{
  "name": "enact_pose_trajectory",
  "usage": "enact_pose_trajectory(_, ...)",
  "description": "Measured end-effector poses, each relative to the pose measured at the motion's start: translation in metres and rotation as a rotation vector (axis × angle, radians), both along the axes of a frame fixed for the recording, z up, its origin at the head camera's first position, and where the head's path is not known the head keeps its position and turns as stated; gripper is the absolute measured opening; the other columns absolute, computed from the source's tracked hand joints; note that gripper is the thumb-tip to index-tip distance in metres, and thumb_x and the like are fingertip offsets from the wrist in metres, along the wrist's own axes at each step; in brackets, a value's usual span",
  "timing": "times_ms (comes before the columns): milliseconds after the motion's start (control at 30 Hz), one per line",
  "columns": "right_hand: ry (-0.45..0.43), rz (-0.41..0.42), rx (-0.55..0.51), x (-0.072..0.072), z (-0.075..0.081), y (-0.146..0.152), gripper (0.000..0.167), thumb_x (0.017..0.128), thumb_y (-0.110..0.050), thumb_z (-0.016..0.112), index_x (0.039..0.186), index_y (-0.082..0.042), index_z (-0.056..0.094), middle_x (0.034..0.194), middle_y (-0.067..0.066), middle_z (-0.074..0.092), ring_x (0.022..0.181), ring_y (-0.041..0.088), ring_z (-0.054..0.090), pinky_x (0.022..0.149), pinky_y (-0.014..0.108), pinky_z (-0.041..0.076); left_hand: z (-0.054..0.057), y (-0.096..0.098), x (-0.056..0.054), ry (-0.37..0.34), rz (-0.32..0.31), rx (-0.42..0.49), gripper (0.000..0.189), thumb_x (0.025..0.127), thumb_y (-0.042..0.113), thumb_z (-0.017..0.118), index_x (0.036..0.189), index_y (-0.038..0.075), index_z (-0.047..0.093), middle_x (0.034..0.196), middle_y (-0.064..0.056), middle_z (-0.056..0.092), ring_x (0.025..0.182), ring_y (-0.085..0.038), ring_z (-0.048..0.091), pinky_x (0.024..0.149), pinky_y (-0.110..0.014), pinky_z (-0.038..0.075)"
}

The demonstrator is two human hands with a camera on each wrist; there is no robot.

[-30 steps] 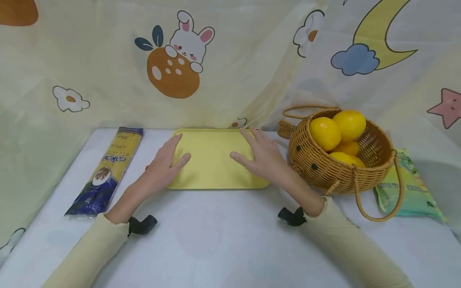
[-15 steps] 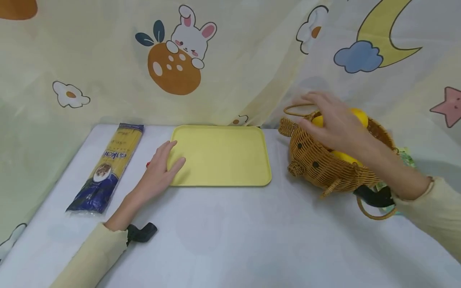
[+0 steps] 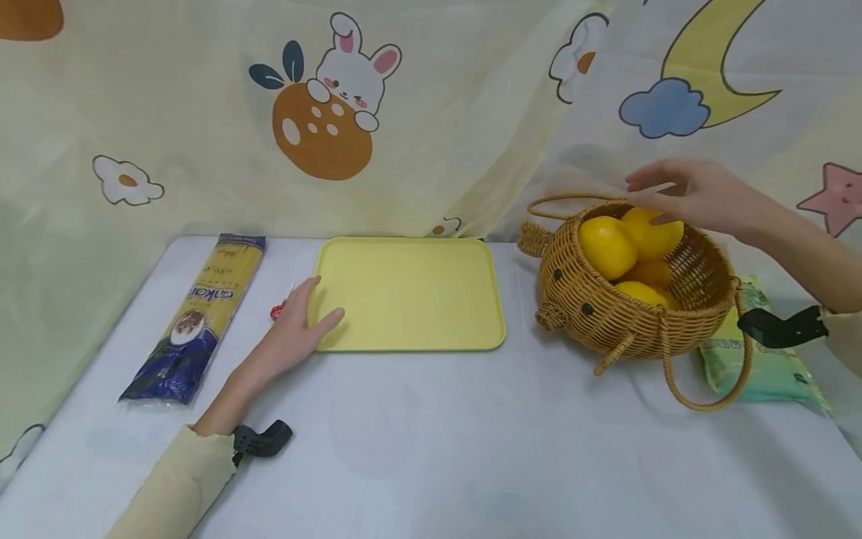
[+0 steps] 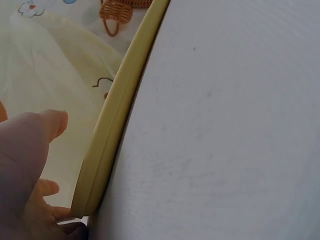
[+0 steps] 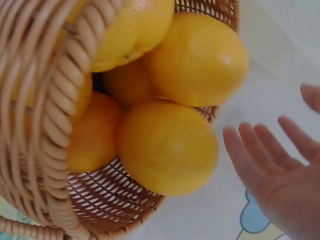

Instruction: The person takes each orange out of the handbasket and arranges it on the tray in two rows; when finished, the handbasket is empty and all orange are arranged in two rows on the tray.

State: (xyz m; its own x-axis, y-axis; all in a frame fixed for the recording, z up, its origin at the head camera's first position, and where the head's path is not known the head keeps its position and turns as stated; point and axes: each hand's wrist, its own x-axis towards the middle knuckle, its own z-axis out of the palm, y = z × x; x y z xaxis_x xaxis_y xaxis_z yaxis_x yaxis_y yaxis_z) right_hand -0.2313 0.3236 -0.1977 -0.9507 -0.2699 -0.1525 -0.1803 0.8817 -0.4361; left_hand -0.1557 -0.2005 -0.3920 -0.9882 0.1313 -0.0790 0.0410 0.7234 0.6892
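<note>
My left hand (image 3: 289, 333) is at the left edge of a yellow rectangular tray (image 3: 404, 299), fingers relaxed and thumb apart. In the left wrist view its fingers lie beside the tray's rim (image 4: 107, 135); whether they press on it is unclear. My right hand (image 3: 714, 198) hovers over a pig-shaped wicker basket (image 3: 606, 329), holding nothing. Below its fingertips is a round yellow-orange citrus fruit (image 3: 649, 236), one of several in the basket. The right wrist view shows the spread fingers (image 5: 250, 155) apart from the nearest fruit (image 5: 170, 147).
A blue-and-yellow Ankara pasta packet (image 3: 195, 322) lies at the left. Beside the left hand a small red object (image 3: 276, 311) is partly hidden. Behind the basket lies a green packet (image 3: 761, 359). Wicker handles (image 3: 741, 382) stick out from the basket. A printed cloth hangs behind.
My right hand has left the tray's right side and swung right, over the basket to its far right. My left hand has slid slightly down and left along the tray's edge.
</note>
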Motion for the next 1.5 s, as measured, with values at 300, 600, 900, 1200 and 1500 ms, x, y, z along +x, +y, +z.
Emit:
enact_pose_trajectory(300, -0.125, 0.108, 0.062, 0.0, -0.023, -0.011, 0.063, 0.096, -0.04, 0.058, 0.146, -0.008, 0.038, 0.147, 0.022, 0.04, 0.127, 0.042, 0.044, 0.098, 0.057, 0.048, -0.006, 0.001, -0.002, -0.048, -0.03, -0.123, 0.112, 0.087, 0.065, 0.055, 0.154, 0.0, -0.006, 0.162, -0.024, -0.004, 0.15, -0.041, -0.009, 0.119, -0.064, 0.004)
enact_pose_trajectory(600, -0.042, 0.226, 0.076, -0.005, -0.052, -0.022, 0.069, 0.086, -0.007, 0.066, 0.14, 0.009, 0.026, 0.136, 0.032, 0.037, 0.098, 0.035, 0.053, 0.073, 0.04, 0.05, -0.007, 0.006, -0.008, -0.064, -0.056, -0.192, 0.124, 0.08, 0.07, 0.06, 0.153, -0.003, -0.008, 0.162, -0.024, -0.007, 0.151, -0.039, -0.01, 0.122, -0.058, -0.003)
enact_pose_trajectory(900, -0.054, 0.243, 0.069, -0.004, -0.058, -0.018, 0.073, 0.082, -0.004, 0.069, 0.139, 0.01, 0.026, 0.137, 0.033, 0.035, 0.098, 0.034, 0.05, 0.073, 0.038, 0.048, -0.014, 0.004, -0.004, -0.042, -0.091, -0.214, 0.124, 0.079, 0.068, 0.063, 0.153, -0.004, -0.006, 0.163, -0.024, -0.001, 0.151, -0.04, -0.005, 0.123, -0.057, 0.002)
enact_pose_trajectory(1200, -0.063, 0.248, 0.016, -0.009, -0.058, -0.021, 0.067, 0.084, -0.004, 0.068, 0.137, 0.004, 0.028, 0.13, 0.025, 0.04, 0.096, 0.03, 0.051, 0.072, 0.033, 0.046, -0.018, -0.002, -0.002, -0.024, -0.082, -0.237, 0.123, 0.079, 0.068, 0.062, 0.153, -0.003, -0.006, 0.162, -0.025, -0.001, 0.151, -0.041, -0.003, 0.122, -0.058, 0.005)
enact_pose_trajectory(1500, -0.084, 0.251, 0.001, -0.011, -0.056, -0.022, 0.067, 0.086, -0.006, 0.068, 0.138, 0.002, 0.026, 0.129, 0.024, 0.04, 0.096, 0.028, 0.051, 0.072, 0.032, 0.046, -0.017, -0.005, -0.002, -0.01, -0.085, -0.251, 0.122, 0.08, 0.066, 0.063, 0.153, -0.005, -0.005, 0.162, -0.026, 0.001, 0.151, -0.042, -0.001, 0.122, -0.058, 0.006)
